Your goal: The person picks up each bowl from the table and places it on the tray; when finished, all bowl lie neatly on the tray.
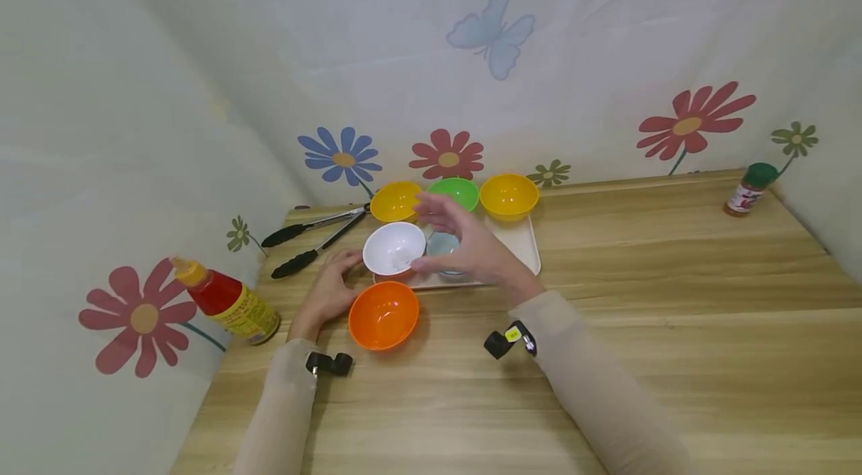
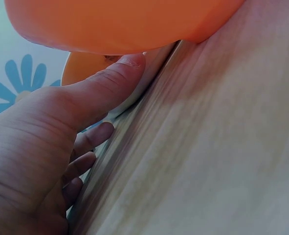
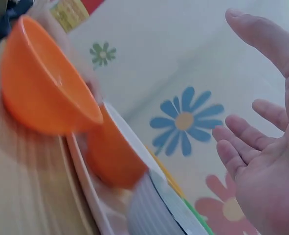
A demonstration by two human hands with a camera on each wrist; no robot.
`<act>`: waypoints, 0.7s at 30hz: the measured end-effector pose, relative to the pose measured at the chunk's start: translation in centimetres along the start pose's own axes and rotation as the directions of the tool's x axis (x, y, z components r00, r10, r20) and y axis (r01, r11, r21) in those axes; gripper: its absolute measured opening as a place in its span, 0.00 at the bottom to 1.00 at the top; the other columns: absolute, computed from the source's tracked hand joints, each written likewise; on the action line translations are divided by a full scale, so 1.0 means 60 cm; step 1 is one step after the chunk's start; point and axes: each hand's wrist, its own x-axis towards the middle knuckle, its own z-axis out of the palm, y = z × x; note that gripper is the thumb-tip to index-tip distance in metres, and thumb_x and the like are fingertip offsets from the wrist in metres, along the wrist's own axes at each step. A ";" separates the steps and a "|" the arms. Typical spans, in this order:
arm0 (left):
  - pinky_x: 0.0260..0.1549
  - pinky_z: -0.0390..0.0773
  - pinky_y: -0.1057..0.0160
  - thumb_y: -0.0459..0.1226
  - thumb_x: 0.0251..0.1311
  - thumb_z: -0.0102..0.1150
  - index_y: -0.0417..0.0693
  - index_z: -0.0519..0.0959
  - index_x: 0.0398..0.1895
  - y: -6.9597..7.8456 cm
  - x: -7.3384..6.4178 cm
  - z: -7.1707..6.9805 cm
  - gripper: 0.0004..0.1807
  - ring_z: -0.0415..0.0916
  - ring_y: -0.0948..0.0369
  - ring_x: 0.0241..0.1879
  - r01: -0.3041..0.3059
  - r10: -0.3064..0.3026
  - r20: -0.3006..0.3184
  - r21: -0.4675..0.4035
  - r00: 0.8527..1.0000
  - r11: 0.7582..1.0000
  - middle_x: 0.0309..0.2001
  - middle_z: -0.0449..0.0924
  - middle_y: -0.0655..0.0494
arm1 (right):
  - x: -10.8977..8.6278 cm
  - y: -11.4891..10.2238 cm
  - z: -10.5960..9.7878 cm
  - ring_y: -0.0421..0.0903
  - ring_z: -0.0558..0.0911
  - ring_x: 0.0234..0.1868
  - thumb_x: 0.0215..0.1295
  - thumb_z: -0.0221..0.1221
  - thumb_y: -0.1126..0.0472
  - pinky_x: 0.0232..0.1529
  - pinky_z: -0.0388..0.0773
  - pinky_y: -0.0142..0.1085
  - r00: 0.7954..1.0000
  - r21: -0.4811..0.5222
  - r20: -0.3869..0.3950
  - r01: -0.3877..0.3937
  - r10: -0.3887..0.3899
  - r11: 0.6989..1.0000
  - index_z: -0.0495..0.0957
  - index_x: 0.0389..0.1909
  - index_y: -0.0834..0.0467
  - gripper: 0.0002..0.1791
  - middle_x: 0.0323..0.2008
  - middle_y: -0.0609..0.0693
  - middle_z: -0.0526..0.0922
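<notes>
My left hand (image 1: 331, 289) lies low on the table, left of a white-lined bowl (image 1: 393, 247) with an orange outside. In the left wrist view its thumb stretches under the overhanging orange bowl (image 2: 124, 24), toward the tray edge, and the other fingers are loosely bent. My right hand (image 1: 474, 244) hovers over the tray (image 1: 530, 249) with fingers spread and nothing in them. It partly covers a light blue bowl (image 1: 441, 244), whose ribbed outside shows in the right wrist view. The plain orange bowl stands on the wood in front of the tray.
Two yellow bowls (image 1: 509, 197) flank a green bowl (image 1: 456, 192) along the back. Black-handled tongs (image 1: 316, 237) lie open at the left. A red sauce bottle (image 1: 232, 304) stands at the left edge, and a green-capped jar (image 1: 747, 192) at the far right.
</notes>
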 end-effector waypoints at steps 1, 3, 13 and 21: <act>0.80 0.57 0.25 0.41 0.57 0.83 0.49 0.79 0.78 -0.001 -0.001 -0.001 0.43 0.58 0.42 0.80 0.002 -0.002 0.002 0.000 1.000 1.000 0.77 0.73 0.47 | 0.002 0.000 0.013 0.54 0.74 0.80 0.63 0.82 0.58 0.83 0.66 0.57 1.000 0.018 0.010 0.006 -0.006 1.000 0.63 0.86 0.50 0.54 0.78 0.48 0.75; 0.80 0.57 0.26 0.42 0.58 0.83 0.48 0.79 0.78 -0.003 -0.002 -0.001 0.42 0.59 0.42 0.80 0.002 -0.002 0.003 0.001 1.000 1.000 0.77 0.73 0.47 | 0.005 0.001 0.039 0.52 0.74 0.79 0.63 0.82 0.59 0.83 0.67 0.55 1.000 0.046 0.030 0.002 -0.004 0.999 0.63 0.86 0.48 0.54 0.77 0.47 0.76; 0.81 0.58 0.28 0.41 0.57 0.83 0.48 0.79 0.79 -0.006 0.002 -0.002 0.43 0.60 0.42 0.79 -0.028 0.029 -0.019 0.034 0.999 0.999 0.77 0.74 0.46 | -0.010 0.015 0.107 0.52 0.73 0.79 0.61 0.83 0.55 0.79 0.73 0.57 0.978 0.049 0.131 -0.168 0.160 0.985 0.64 0.84 0.51 0.54 0.81 0.52 0.72; 0.80 0.59 0.27 0.42 0.56 0.83 0.49 0.79 0.78 -0.009 -0.001 -0.001 0.43 0.61 0.42 0.79 -0.026 0.026 -0.011 0.027 1.000 0.999 0.78 0.73 0.45 | -0.034 0.030 0.106 0.48 0.77 0.76 0.55 0.86 0.53 0.80 0.73 0.48 0.965 -0.074 0.111 -0.232 0.239 0.970 0.68 0.82 0.54 0.56 0.75 0.50 0.77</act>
